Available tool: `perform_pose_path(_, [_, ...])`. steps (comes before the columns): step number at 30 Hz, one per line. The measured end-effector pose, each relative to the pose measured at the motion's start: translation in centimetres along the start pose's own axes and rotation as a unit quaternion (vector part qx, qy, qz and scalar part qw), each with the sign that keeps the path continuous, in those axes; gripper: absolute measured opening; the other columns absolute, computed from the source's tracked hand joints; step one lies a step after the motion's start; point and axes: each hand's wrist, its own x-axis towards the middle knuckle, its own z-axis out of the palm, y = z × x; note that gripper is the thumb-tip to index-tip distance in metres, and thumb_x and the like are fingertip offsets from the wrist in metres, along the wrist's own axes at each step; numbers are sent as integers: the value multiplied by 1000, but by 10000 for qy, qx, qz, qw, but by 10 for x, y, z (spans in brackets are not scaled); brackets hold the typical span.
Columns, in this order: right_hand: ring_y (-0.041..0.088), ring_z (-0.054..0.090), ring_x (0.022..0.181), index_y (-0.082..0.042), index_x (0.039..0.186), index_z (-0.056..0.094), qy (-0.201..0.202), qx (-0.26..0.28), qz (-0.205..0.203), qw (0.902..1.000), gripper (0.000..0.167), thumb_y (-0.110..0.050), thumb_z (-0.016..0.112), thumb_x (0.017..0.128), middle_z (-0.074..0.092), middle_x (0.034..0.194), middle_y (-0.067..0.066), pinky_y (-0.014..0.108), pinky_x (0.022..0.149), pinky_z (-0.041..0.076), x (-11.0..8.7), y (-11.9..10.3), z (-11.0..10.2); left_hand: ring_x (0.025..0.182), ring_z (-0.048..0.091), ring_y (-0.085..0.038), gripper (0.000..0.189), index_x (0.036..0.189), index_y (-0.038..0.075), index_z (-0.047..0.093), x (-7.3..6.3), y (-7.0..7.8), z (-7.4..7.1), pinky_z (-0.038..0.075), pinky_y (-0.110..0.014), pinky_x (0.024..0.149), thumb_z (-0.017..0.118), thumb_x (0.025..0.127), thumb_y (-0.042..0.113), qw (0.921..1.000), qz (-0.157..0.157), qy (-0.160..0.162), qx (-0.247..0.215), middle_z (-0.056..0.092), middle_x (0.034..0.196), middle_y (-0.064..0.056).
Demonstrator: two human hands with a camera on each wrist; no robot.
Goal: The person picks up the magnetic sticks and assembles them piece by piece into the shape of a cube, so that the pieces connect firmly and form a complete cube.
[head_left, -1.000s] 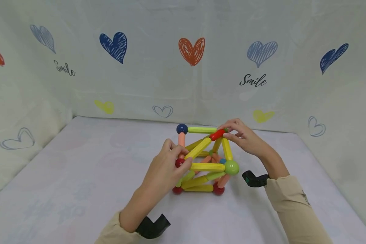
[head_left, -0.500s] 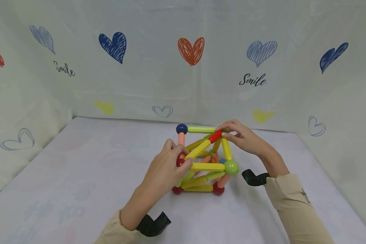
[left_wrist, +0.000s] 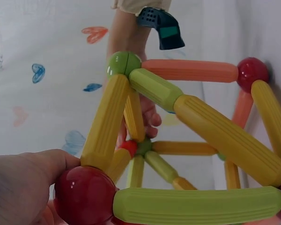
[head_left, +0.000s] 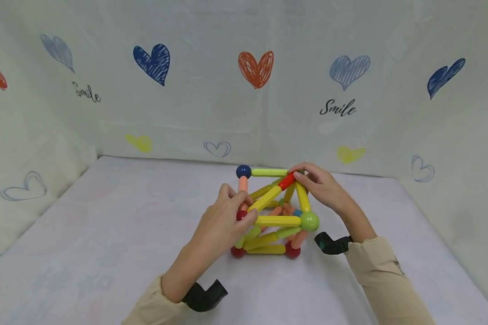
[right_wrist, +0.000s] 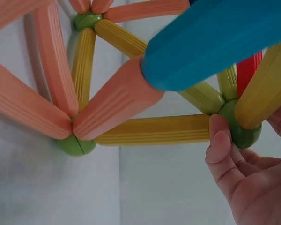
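A frame of magnetic rods and balls stands on the table. My left hand [head_left: 223,223] pinches the red ball [left_wrist: 84,194] at its upper front left corner; in the left wrist view the thumb lies against that ball. From there a yellow rod [head_left: 265,199] slants back to a short red rod [head_left: 286,182]. At the upper back right corner my right hand [head_left: 323,186] pinches the red rod's far end between thumb and index finger. Its other fingers touch the green ball [right_wrist: 247,135] there, mostly hidden in the head view.
A navy ball [head_left: 243,171] tops the back left corner, joined by a light green rod [head_left: 269,173]. A blue rod [right_wrist: 215,47] crosses close to the right wrist camera. The white table [head_left: 105,234] meets a cloth backdrop [head_left: 203,104] printed with hearts.
The red rod's far end has shifted slightly left and settled toward the back corner. My right hand and forearm have moved a little left; the left hand keeps its hold.
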Motion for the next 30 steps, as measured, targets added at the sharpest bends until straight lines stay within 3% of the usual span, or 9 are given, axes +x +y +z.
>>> perform_pose_path(9, [24,54,85,-6,119,54,280,173,154,9993,30,-25,45,99,57,114,15,29,80,46,4,-2,9,59,49,-14,17,103,16,58,6,-3,-2,45,-17,51,56,88,23,9997,166,69,-139,38,99,-8])
perform_pose_path(16, [25,54,85,-9,129,50,390,253,268,9986,36,-28,45,98,57,117,15,28,76,44,11,-1,13,63,51,-16,19,106,16,58,18,-8,-5,46,-19,54,56,89,24,9997,121,38,-227,38,100,-8])
perform_pose_path(19, [29,56,96,-11,136,44,307,371,287,9984,42,-29,45,99,53,126,15,36,85,47,15,0,13,68,52,-17,19,107,16,58,25,-12,-6,47,-19,56,56,90,25,9995,81,52,-308,38,100,-7])
perform_pose_path(24, [37,52,110,-12,145,32,142,672,284,9972,50,-31,43,99,42,137,16,50,100,40,19,4,11,71,52,-18,18,104,15,61,37,-19,-6,46,-20,56,58,90,26,9986,269,167,-435,39,98,-7])
perform_pose_path(30, [37,41,129,-13,148,23,88,820,255,9963,56,-35,39,100,27,151,14,51,105,33,20,10,9,82,50,-22,25,105,13,62,54,-30,-6,44,-22,61,59,91,33,9962,424,179,-742,42,101,-11])
